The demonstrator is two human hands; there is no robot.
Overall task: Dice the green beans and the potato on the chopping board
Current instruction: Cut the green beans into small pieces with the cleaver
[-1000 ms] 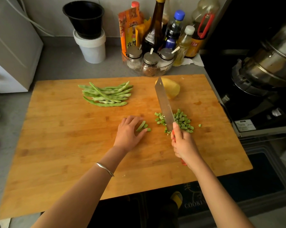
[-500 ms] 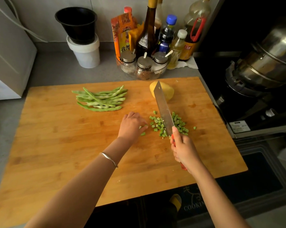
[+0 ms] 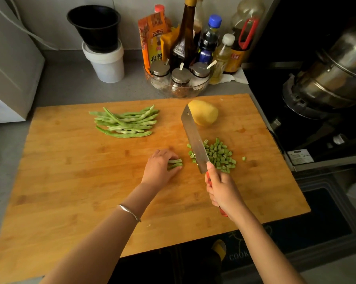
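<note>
On the wooden chopping board (image 3: 70,181) my left hand (image 3: 158,169) pins down a short bundle of green bean stubs (image 3: 175,163), whose cut ends stick out to the right. My right hand (image 3: 222,189) grips the red handle of a cleaver (image 3: 194,140); its blade stands edge-down beside a pile of diced beans (image 3: 219,155), a little right of the stubs. A heap of whole green beans (image 3: 125,124) lies at the board's back left. A peeled yellow potato (image 3: 203,115) rests at the back, just behind the blade tip.
A glass bowl of spice jars (image 3: 179,80) with bottles and sauce packets (image 3: 193,37) stands behind the board. A black cup stacked on a white tub (image 3: 103,48) sits at the back left. Steel pots (image 3: 332,74) occupy the stove on the right.
The cleaver has swept the loose diced pieces rightward into the pile. My left hand has shifted slightly, and the bean stubs now show beyond its fingertips.
</note>
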